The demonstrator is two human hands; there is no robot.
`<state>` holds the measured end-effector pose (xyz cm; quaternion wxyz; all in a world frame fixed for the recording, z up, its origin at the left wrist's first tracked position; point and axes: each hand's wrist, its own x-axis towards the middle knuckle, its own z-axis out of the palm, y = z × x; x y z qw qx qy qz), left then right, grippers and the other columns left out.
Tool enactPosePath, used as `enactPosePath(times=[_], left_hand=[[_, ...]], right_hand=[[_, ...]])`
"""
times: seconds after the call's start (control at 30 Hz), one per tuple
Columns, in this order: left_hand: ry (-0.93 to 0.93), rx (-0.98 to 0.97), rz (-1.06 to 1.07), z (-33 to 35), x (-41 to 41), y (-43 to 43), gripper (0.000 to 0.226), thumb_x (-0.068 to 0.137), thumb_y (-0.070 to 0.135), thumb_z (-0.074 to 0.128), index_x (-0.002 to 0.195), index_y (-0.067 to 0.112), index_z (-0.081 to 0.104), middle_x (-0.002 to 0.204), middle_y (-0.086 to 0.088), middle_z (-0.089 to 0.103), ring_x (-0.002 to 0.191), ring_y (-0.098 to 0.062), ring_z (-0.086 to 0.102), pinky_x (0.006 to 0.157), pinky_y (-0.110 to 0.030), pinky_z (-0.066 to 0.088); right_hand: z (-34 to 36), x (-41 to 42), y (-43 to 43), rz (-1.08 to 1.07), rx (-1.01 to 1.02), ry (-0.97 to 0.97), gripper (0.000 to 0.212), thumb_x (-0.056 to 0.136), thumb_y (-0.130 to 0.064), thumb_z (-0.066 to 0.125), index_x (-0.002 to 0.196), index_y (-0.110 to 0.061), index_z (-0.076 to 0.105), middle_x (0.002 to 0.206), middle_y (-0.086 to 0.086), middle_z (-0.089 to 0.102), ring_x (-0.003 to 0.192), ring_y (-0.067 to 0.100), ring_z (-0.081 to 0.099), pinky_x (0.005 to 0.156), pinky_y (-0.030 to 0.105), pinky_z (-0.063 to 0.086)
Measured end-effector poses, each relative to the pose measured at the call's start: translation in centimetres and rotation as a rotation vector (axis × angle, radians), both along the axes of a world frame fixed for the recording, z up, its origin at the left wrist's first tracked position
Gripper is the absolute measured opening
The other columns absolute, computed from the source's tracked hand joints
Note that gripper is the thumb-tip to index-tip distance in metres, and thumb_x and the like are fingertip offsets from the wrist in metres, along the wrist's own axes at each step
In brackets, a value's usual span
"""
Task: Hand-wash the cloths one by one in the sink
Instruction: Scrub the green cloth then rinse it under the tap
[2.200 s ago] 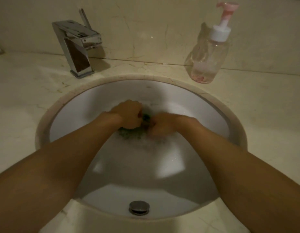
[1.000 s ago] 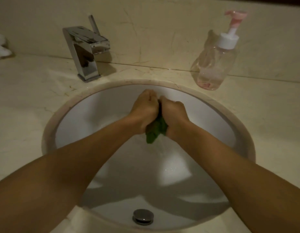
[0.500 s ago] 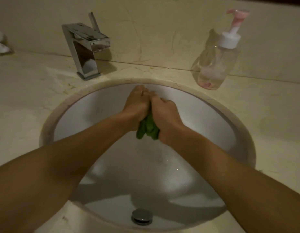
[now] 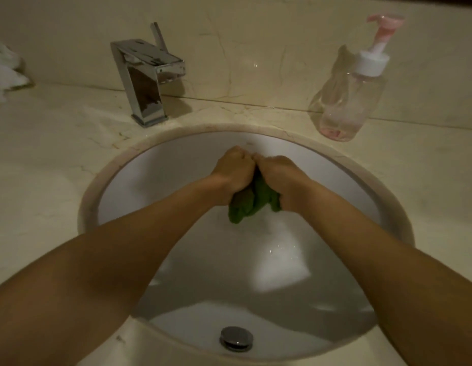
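Nearest, drain stopper [image 4: 236, 338]: near wall of the sink [image 4: 139, 180].
Green cloth [image 4: 252, 204]: wet and bunched, held over the sink's far half; long axis hangs downward, free end pointing near-left.
Left hand [image 4: 233, 171], right hand [image 4: 278, 173]: fists touching, both clenched round the cloth's top.
Change: more green shows below the fists than half a second ago.
Faucet [image 4: 145, 83], soap pump bottle [image 4: 348, 101]: behind the sink.

Head view. At frame centre, the left hand [image 4: 233, 170] and right hand [image 4: 278, 173], knuckles touching, grip a bunched green cloth [image 4: 252, 204] above the water in the oval white sink [image 4: 155, 175]. A metal plug [image 4: 236, 338] sits at lower centre. On the marble bench [image 4: 44, 154], a chrome faucet [image 4: 146, 80] stands upper left, a clear pump bottle [image 4: 351, 101] upper right, and white cloths [image 4: 5, 70] at the far left edge.
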<state>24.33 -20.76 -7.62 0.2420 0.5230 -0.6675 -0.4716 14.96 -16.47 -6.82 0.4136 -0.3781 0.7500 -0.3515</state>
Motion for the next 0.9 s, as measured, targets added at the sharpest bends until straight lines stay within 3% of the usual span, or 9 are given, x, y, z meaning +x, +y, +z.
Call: enactPosePath(times=[0.1,0.17,0.27,0.37,0.47,0.57,0.63,0.73,0.9], left_hand=[[-0.437,-0.228,-0.160,-1.0,1.2,-0.7,0.037,0.105,0.035,0.044,0.135,0.013,0.047,0.125,-0.004,0.055,0.103,-0.018,0.052,0.090,-0.033,0.043],[-0.685,-0.367,-0.201,-1.9,2.3,-1.2,0.053,0.100,0.046,0.050,0.141,0.015,0.040,0.137,-0.010,0.049,0.117,-0.029,0.050,0.098,-0.047,0.043],[-0.811,-0.622,-0.303,-2.1,2.5,-1.3,0.040,0.096,0.044,0.058,0.123,0.015,0.054,0.132,-0.014,0.050,0.120,-0.034,0.050,0.098,-0.051,0.043],[-0.788,-0.465,-0.564,-2.3,2.1,-0.6,0.021,0.099,0.042,0.053,0.091,0.022,0.056,0.112,-0.010,0.065,0.092,-0.026,0.058,0.088,-0.043,0.051],[-1.080,-0.342,-0.634,-3.7,2.3,-0.7,0.053,0.096,0.064,0.040,0.131,0.026,0.054,0.146,-0.008,0.048,0.132,-0.033,0.042,0.114,-0.070,0.016],[-1.264,-0.302,-0.654,-3.7,2.8,-1.0,0.088,0.088,0.075,0.043,0.158,0.027,0.021,0.165,-0.004,0.019,0.153,-0.034,0.004,0.110,-0.073,-0.012],[-1.174,-0.288,-0.627,-3.3,2.9,-1.0,0.061,0.094,0.058,0.050,0.144,0.025,0.043,0.150,-0.006,0.044,0.147,-0.034,0.025,0.112,-0.072,-0.006],[-0.857,-0.241,-0.574,-2.9,2.6,-1.5,0.018,0.098,0.030,0.051,0.114,0.021,0.054,0.124,-0.008,0.061,0.115,-0.028,0.055,0.110,-0.054,0.030],[-0.297,-0.051,-0.311,-1.8,1.0,-1.0,0.024,0.105,0.029,0.039,0.108,0.013,0.057,0.105,-0.009,0.062,0.091,-0.022,0.059,0.086,-0.038,0.047]], right_hand=[[-1.1,-3.0,-0.2,0.236,0.202,0.559,0.051,0.107,-0.051,0.037,0.119,-0.009,0.063,0.114,0.015,0.068,0.099,0.031,0.066,0.087,0.040,0.053],[-1.8,-4.3,-0.1,0.326,0.210,0.785,0.048,0.106,-0.051,0.039,0.124,-0.011,0.061,0.120,0.014,0.065,0.104,0.031,0.063,0.092,0.042,0.052],[-1.8,-4.4,0.0,0.515,0.167,0.847,0.042,0.104,-0.052,0.047,0.121,-0.017,0.062,0.116,0.006,0.061,0.101,0.026,0.061,0.089,0.038,0.051],[-2.3,-3.3,0.5,0.836,0.353,0.742,0.052,0.102,-0.056,0.050,0.145,-0.026,0.053,0.138,0.004,0.058,0.121,0.025,0.058,0.099,0.034,0.045],[-3.4,-3.7,0.4,0.783,0.437,0.732,0.077,0.088,-0.068,0.057,0.154,-0.032,0.042,0.153,0.005,0.048,0.136,0.029,0.049,0.113,0.044,0.042],[-4.0,-2.9,0.4,0.743,0.449,0.879,0.059,0.088,-0.047,0.070,0.139,-0.022,0.055,0.125,0.004,0.060,0.108,0.026,0.062,0.096,0.039,0.054],[-4.2,-2.4,0.2,0.680,0.340,0.861,0.038,0.094,-0.029,0.068,0.129,-0.016,0.061,0.112,0.003,0.061,0.100,0.025,0.063,0.092,0.036,0.052],[-3.9,-3.6,-0.5,0.400,0.293,0.429,0.021,0.099,-0.016,0.056,0.112,-0.003,0.067,0.099,0.013,0.069,0.080,0.026,0.065,0.070,0.031,0.053],[-2.3,-3.9,-0.5,-0.090,0.085,-0.158,0.026,0.106,-0.015,0.051,0.121,0.003,0.061,0.103,0.022,0.068,0.081,0.031,0.067,0.062,0.038,0.062]])
